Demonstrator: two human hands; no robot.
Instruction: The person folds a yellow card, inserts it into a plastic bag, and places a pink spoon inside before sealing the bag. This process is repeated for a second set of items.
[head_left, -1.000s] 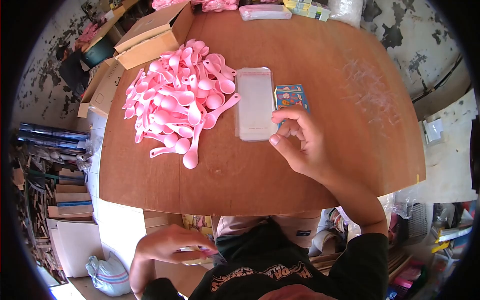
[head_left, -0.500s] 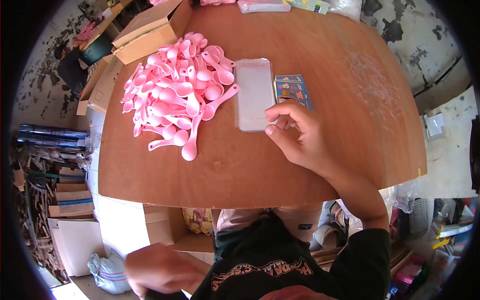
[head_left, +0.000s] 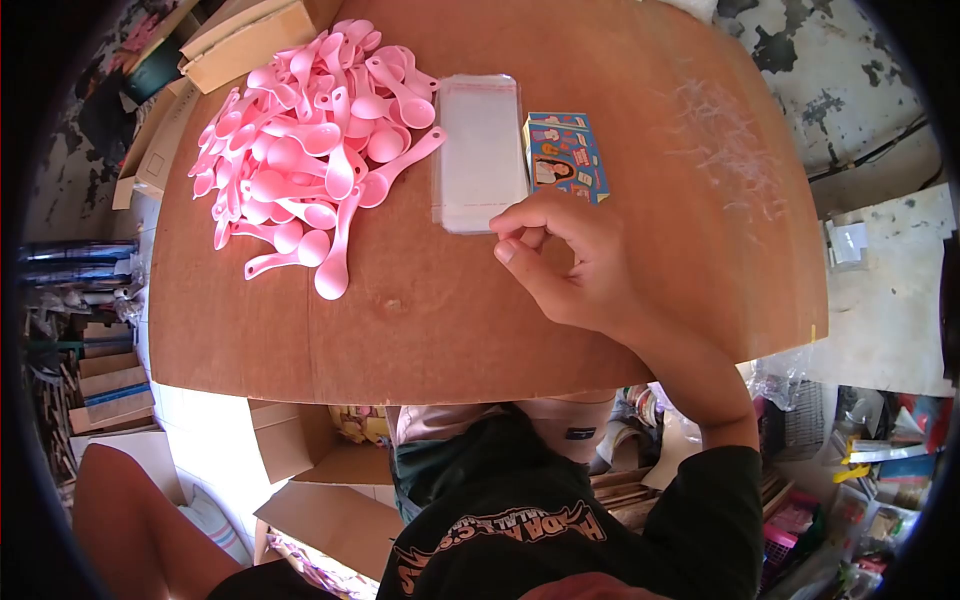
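Observation:
My right hand point(head_left: 570, 255) is over the table just below a stack of clear plastic sleeves point(head_left: 480, 150). Its thumb and index finger are pinched together near the stack's lower edge; whatever might be between the tips is too small to make out. Behind the knuckles, to the right of the stack, lies a blue printed box or stack of cards point(head_left: 565, 150), partly hidden by the hand. A large heap of pink plastic spoons point(head_left: 300, 150) covers the table's left part. Of my left arm only the bent elbow shows at the lower left, with the hand out of view.
The brown wooden table point(head_left: 450, 350) has thin clear strips point(head_left: 730, 150) scattered on its right side. A cardboard box point(head_left: 245, 45) stands at the back left. Below the front edge is an open carton point(head_left: 335, 520), and a basket point(head_left: 790, 530) is at the lower right.
The view has shifted, so the table's items appear further left and higher. My left hand has left the view. My right thumb and index tips have come closer together.

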